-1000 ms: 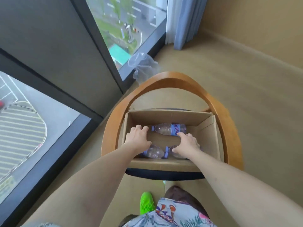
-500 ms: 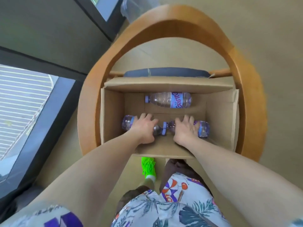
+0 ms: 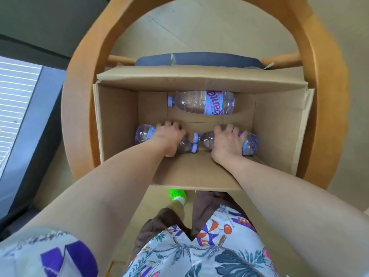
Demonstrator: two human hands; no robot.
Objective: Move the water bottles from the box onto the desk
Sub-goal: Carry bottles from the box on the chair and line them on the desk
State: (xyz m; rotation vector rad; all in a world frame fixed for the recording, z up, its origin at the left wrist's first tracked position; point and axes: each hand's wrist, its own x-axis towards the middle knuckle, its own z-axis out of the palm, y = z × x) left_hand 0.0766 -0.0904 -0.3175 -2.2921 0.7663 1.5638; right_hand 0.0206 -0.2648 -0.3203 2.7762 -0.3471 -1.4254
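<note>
left hand (image 3: 168, 136) and right hand (image 3: 226, 143) each curl over a water bottle lying on the floor of the cardboard box (image 3: 116, 124), caps nearly touching; a third bottle (image 3: 200, 103) lies by the box's far wall. thin, slick plastic looks likely to dent, so grip mid-body. box walls stand high; lift straight up, no worktop in view

A lived-in room, hotel-like: round wooden armchair (image 3: 83, 80) at twelve o'clock, floor-level window (image 3: 18, 100) at nine.
</note>
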